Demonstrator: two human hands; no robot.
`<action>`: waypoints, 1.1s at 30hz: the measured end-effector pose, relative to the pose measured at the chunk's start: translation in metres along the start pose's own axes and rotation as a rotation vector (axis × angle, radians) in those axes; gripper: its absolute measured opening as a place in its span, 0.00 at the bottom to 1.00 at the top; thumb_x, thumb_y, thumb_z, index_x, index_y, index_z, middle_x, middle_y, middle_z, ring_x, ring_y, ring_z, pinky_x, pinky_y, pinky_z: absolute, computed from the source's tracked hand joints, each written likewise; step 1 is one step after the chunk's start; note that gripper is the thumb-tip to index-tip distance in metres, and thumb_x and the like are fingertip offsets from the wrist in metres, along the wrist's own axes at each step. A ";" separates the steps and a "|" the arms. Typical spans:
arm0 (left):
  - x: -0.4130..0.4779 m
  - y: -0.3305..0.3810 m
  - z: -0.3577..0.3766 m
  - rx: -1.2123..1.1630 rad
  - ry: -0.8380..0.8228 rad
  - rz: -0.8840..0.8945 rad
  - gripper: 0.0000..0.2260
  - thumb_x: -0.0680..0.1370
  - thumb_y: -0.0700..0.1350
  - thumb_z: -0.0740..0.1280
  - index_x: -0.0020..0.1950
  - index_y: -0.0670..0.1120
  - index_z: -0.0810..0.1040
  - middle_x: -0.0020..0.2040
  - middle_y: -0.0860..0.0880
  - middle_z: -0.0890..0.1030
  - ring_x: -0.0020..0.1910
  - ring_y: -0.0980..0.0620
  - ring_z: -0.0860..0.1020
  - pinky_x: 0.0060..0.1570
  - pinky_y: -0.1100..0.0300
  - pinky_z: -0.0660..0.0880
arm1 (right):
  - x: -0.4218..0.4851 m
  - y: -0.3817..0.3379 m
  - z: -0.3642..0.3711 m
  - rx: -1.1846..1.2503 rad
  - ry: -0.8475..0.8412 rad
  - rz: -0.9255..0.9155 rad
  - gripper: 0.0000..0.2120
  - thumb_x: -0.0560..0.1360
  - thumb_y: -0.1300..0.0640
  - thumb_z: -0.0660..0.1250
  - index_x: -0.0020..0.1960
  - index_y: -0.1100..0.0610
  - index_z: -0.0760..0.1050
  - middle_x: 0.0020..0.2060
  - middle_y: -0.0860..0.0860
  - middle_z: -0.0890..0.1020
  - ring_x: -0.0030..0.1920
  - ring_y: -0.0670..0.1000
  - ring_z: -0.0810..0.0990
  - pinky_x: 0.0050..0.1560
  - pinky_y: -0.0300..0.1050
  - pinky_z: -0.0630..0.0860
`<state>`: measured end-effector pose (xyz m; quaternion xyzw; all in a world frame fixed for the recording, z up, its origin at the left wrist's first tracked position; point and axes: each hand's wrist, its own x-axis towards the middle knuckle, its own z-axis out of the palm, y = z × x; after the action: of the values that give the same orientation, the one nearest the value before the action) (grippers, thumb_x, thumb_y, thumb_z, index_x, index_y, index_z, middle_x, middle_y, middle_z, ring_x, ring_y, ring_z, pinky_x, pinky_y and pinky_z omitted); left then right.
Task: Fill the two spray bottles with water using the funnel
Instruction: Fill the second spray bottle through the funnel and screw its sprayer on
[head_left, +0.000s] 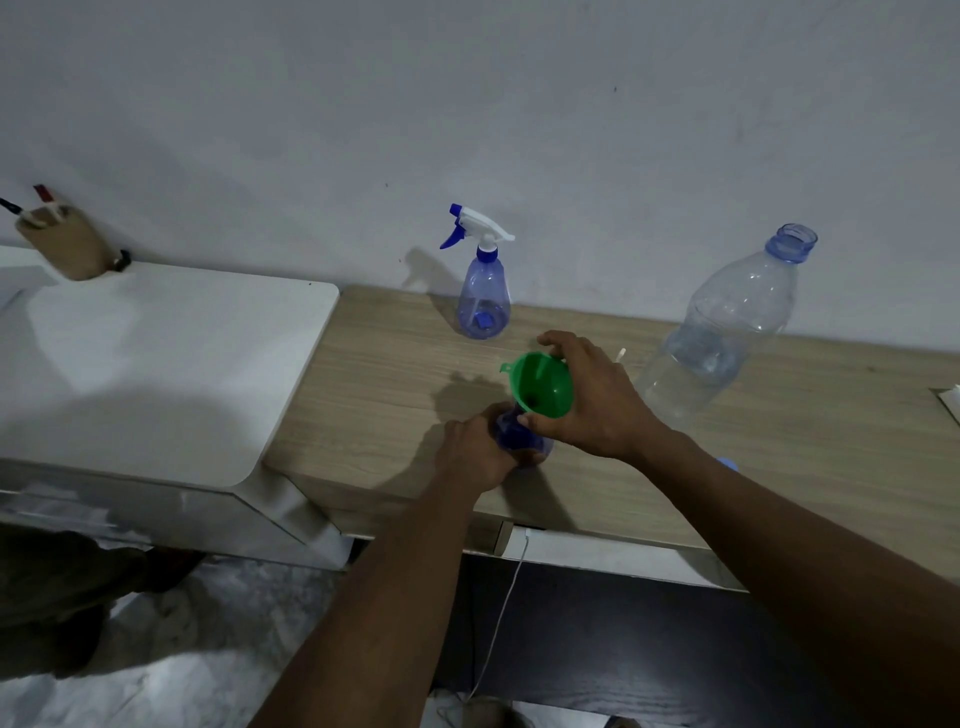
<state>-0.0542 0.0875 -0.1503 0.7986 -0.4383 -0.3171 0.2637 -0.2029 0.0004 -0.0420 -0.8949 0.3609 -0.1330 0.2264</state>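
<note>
**Funnel set in the open spray bottle near the front of the desk**

Funnel (543, 384), green, stands with its narrow end in the neck of a blue spray bottle (521, 442) that has its spray head off. This bottle stands on the wooden desk (374, 405), near the front edge. The left hand (475, 449) is wrapped around the body of the bottle and hides most of it. The right hand (595, 402) grips the wide rim of the funnel, with the thumb on the near side and the fingers curled over the far side.

The second spray bottle (483, 296) stands upright at the back of the desk, close to the wall, with its white and blue spray head screwed on. It is well apart from the hands. Whether it has water inside I cannot tell.

A big clear water bottle (727, 332) stands to the right, its mouth open, with water in the lower part. The right hand and wrist are between it and the funnel. A small blue cap (728, 464) lies just behind the right forearm, partly hidden.

To the left, a white cabinet (156, 353) touches the desk. A brown pen holder (67, 249) stands at its back. A white cable (498, 623) hangs under the desk.
</note>
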 end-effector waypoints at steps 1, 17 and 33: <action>0.000 0.000 0.000 -0.002 0.004 0.005 0.37 0.62 0.68 0.77 0.70 0.62 0.73 0.58 0.50 0.84 0.60 0.45 0.78 0.60 0.49 0.77 | 0.001 0.001 -0.001 0.009 -0.018 0.012 0.47 0.59 0.33 0.72 0.73 0.47 0.60 0.65 0.52 0.73 0.62 0.55 0.74 0.59 0.58 0.76; -0.003 -0.004 0.000 -0.077 0.039 0.092 0.38 0.62 0.64 0.81 0.69 0.57 0.76 0.61 0.51 0.83 0.61 0.47 0.79 0.62 0.53 0.74 | -0.012 0.042 -0.011 0.660 -0.198 0.472 0.20 0.70 0.58 0.76 0.59 0.55 0.74 0.54 0.57 0.82 0.53 0.56 0.82 0.49 0.51 0.78; 0.002 -0.007 0.004 -0.058 0.030 0.099 0.33 0.62 0.62 0.81 0.65 0.58 0.76 0.57 0.54 0.84 0.56 0.50 0.80 0.60 0.52 0.75 | -0.083 0.090 0.080 -0.042 -0.006 0.458 0.36 0.59 0.31 0.74 0.59 0.47 0.69 0.53 0.46 0.79 0.54 0.51 0.77 0.56 0.50 0.72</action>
<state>-0.0525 0.0885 -0.1580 0.7728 -0.4638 -0.3042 0.3084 -0.2818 0.0267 -0.1620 -0.7945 0.5567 -0.0679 0.2329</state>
